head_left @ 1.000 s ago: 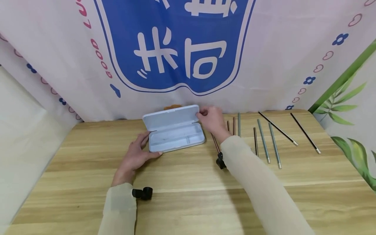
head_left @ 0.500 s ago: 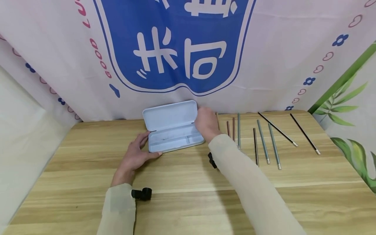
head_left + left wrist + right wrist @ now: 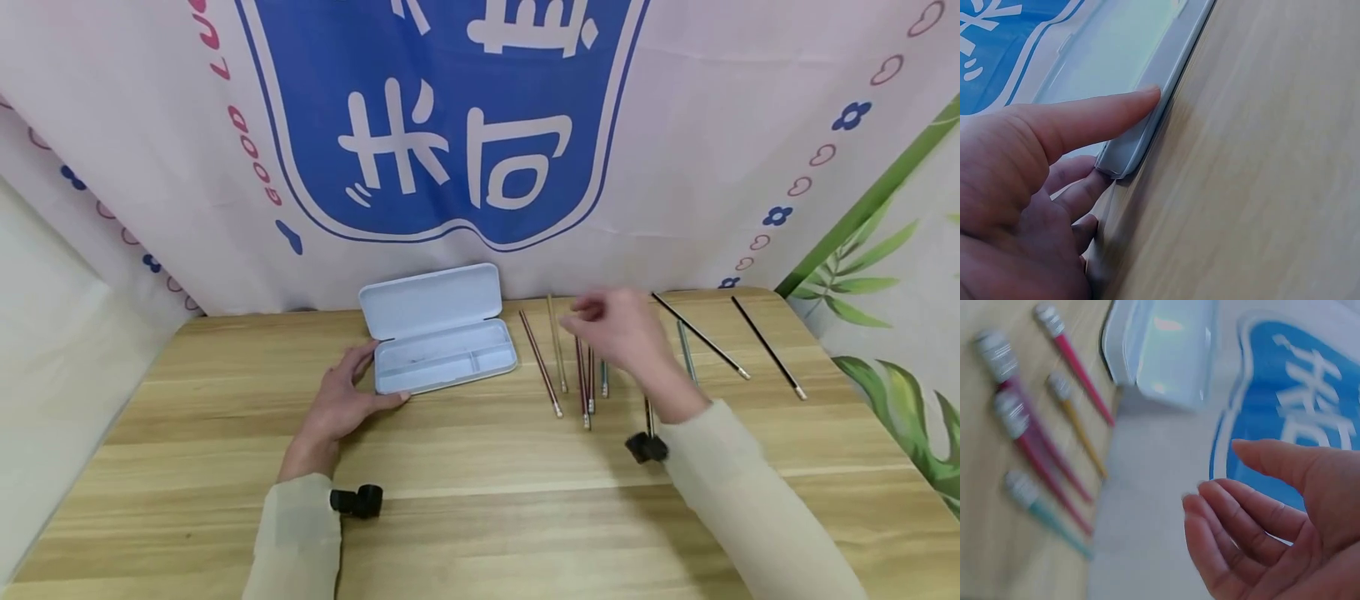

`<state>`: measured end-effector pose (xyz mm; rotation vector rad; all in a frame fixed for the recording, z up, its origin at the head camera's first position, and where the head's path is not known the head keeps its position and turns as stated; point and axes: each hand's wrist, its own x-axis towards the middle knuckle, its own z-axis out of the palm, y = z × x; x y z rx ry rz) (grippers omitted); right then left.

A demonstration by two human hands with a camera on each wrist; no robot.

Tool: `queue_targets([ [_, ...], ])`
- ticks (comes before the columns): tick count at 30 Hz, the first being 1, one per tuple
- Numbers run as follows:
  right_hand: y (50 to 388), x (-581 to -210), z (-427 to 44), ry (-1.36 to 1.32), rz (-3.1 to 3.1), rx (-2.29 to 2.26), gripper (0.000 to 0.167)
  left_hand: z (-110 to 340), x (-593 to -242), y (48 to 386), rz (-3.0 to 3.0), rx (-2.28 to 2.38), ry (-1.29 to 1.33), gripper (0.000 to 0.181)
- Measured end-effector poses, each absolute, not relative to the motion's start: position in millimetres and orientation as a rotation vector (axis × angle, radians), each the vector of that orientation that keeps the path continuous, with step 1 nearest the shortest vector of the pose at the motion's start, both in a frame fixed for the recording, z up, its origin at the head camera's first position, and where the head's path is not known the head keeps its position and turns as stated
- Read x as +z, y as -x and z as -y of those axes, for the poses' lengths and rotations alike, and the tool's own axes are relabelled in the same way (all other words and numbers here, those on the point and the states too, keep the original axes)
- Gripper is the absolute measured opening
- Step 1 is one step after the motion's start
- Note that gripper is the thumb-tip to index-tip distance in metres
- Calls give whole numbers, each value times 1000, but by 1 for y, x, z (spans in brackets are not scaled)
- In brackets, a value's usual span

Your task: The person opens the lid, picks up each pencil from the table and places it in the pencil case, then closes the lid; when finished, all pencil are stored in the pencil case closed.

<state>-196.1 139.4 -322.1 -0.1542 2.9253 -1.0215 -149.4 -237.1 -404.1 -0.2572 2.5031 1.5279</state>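
Note:
A light blue pencil case [image 3: 438, 369] lies with its lid [image 3: 431, 302] raised, and no pencil shows in its compartments. My left hand [image 3: 345, 400] holds the case's left end, thumb along the front rim and fingers at the corner, as the left wrist view shows. My right hand [image 3: 622, 333], blurred, is above the pencils, thumb and fingertips apart with nothing between them. Left of and below it lie a dark red pencil [image 3: 542, 367], a yellow pencil [image 3: 556, 342], more red pencils [image 3: 1041, 462] and a teal pencil [image 3: 1047, 519]. The right hand and forearm partly hide others.
Two black pencils, a slanted one [image 3: 701, 336] and a far-right one [image 3: 768, 348], lie on the wooden table [image 3: 450, 525], with a blue-green pencil [image 3: 687, 350] near the forearm. A printed curtain [image 3: 675, 167] hangs behind the back edge.
My right hand has left the lid's right end and moved right, over the pencils, uncovering the red and yellow ones. The lid leans farther back than a second ago. My left hand stays on the case.

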Motion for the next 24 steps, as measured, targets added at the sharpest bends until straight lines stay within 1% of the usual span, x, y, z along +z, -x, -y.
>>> queue_targets([
  [5,174,-335,-190,59,-2965,-1172,38,236,-403,149,-2534,1514,231,102],
  [10,166,-350,-228,-40,-2978,-1176,43,235,-403,148,-2528,1526,244,102],
  [13,164,-356,-252,-114,-2962,-1152,53,234,-404,148,-2522,1537,255,103],
  [17,159,-361,-287,-276,-2938,-1152,68,233,-404,148,-2535,1514,273,104],
  [19,158,-363,-303,-343,-2912,-1187,71,233,-404,148,-2542,1492,298,106],
  [22,156,-365,-327,-420,-2885,-1215,70,234,-403,149,-2553,1461,326,108],
  [24,154,-367,-342,-458,-2848,-1269,60,235,-403,148,-2562,1446,340,109],
])
